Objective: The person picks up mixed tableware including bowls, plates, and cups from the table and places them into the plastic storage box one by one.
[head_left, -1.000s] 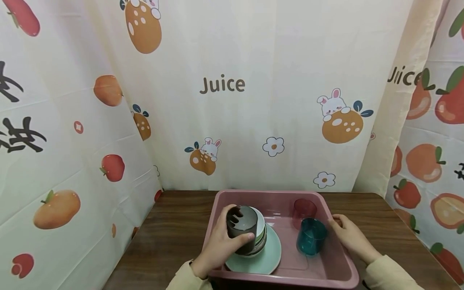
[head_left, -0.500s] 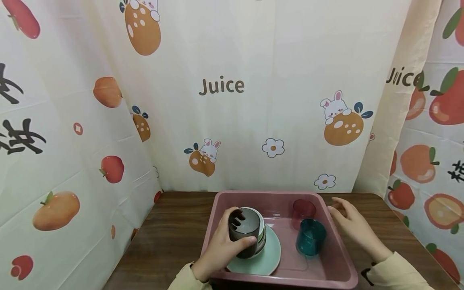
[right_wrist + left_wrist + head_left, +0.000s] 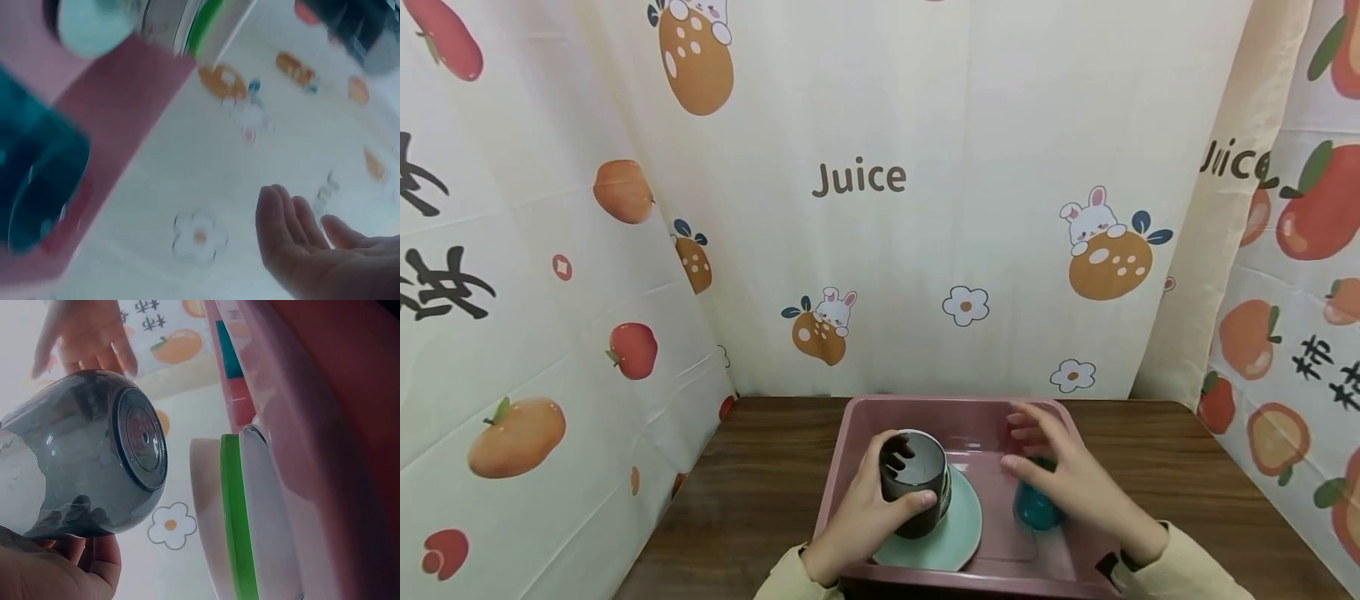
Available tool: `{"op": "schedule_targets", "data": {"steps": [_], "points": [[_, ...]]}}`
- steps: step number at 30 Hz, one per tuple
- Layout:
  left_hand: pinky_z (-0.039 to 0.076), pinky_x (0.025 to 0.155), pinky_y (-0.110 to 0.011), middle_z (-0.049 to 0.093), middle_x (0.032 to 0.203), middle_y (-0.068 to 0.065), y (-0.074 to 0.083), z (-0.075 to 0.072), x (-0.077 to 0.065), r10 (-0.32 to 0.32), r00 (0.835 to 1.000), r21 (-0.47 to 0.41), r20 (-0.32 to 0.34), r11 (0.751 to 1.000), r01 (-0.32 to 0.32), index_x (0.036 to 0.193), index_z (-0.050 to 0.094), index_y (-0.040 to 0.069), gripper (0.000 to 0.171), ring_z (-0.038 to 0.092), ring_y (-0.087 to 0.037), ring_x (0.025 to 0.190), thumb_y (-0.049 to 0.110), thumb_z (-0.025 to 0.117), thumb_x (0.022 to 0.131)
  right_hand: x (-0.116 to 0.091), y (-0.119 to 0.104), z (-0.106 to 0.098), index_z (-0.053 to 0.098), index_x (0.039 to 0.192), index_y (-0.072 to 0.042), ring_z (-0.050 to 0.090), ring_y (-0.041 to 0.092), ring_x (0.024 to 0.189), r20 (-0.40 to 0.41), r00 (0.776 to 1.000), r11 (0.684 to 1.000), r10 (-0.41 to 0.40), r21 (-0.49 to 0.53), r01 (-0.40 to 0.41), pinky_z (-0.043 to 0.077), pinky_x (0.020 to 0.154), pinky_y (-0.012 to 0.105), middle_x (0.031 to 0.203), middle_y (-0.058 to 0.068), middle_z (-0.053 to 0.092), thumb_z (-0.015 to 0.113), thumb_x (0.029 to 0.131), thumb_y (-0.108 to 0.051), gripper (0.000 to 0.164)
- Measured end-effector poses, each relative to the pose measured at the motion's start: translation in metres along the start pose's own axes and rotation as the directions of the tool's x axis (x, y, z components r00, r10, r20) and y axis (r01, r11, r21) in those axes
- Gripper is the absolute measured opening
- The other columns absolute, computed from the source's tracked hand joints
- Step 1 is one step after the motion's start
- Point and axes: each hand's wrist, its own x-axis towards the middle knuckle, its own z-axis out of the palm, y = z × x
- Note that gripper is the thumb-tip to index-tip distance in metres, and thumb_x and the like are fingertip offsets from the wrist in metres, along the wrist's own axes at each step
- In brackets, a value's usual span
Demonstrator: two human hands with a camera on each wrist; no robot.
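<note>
My left hand (image 3: 857,521) grips a transparent dark grey cup (image 3: 917,504) from its left side. In the left wrist view the cup's base shows, with the cup held clear of the stacked bowls (image 3: 236,519), one of them green. Those bowls sit on a pale green plate (image 3: 964,533) in the left part of a pink tub (image 3: 955,399). Over the tub's right side hovers my right hand (image 3: 1063,479), fingers spread and holding nothing. It partly covers a teal cup (image 3: 1036,508) in the head view. A red cup (image 3: 240,403) is hidden there, but shows beside the teal one in the left wrist view.
The tub stands on a dark wooden table (image 3: 760,475). Behind it hangs a fruit-printed curtain (image 3: 895,250), with further printed cloth at both sides. The tub's raised walls surround the dishes.
My right hand has left the tub's right rim and moved left, over the cups. The left hand has shifted the grey cup slightly right.
</note>
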Motion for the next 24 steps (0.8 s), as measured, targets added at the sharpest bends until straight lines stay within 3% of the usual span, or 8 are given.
{"op": "schedule_targets", "data": {"steps": [6, 10, 18, 24], "points": [[0.039, 0.097, -0.043, 0.045, 0.134, -0.003, 0.0, 0.003, 0.003, -0.003, 0.999, -0.006, 0.041, 1.0, 0.004, 0.143, 0.033, 0.019, 0.071, 0.051, -0.025, 0.119, 0.034, 0.073, 0.087, -0.003, -0.007, 0.032, 0.028, 0.15, -0.033, 0.053, 0.017, 0.123, 0.146, 0.988, 0.993, -0.045, 0.113, 0.028, 0.049, 0.098, 0.031, 0.14, 0.002, 0.049, 0.074, 0.087, -0.028, 0.078], [0.039, 0.097, -0.042, 0.042, 0.136, -0.003, 0.001, 0.006, 0.004, 0.006, 0.999, -0.007, 0.052, 1.0, -0.006, 0.144, 0.032, 0.02, 0.071, 0.049, -0.024, 0.12, 0.033, 0.073, 0.087, -0.003, -0.009, 0.046, 0.026, 0.151, -0.035, 0.051, 0.025, 0.126, 0.199, 0.978, 0.983, -0.059, 0.185, 0.022, 0.048, 0.1, 0.031, 0.142, 0.002, 0.047, 0.078, 0.084, -0.026, 0.085], [0.043, 0.094, -0.034, 0.048, 0.133, -0.002, 0.001, 0.012, 0.004, 0.035, 0.998, 0.008, 0.055, 0.999, -0.036, 0.141, 0.033, 0.03, 0.068, 0.053, -0.022, 0.117, 0.032, 0.074, 0.087, 0.0, -0.016, 0.065, 0.025, 0.151, -0.032, 0.053, 0.033, 0.123, 0.254, 0.966, 0.966, -0.053, 0.259, -0.015, 0.047, 0.098, 0.026, 0.143, 0.007, 0.045, 0.081, 0.08, -0.03, 0.09], [0.041, 0.093, -0.034, 0.053, 0.13, 0.001, 0.001, 0.017, 0.003, 0.039, 0.998, 0.043, 0.047, 0.998, -0.041, 0.142, 0.033, 0.027, 0.069, 0.053, -0.022, 0.117, 0.033, 0.074, 0.087, 0.002, -0.018, 0.068, 0.028, 0.149, -0.03, 0.054, 0.025, 0.122, 0.229, 0.973, 0.973, -0.034, 0.231, -0.021, 0.046, 0.098, 0.025, 0.139, 0.0, 0.048, 0.082, 0.077, -0.04, 0.09]]}}
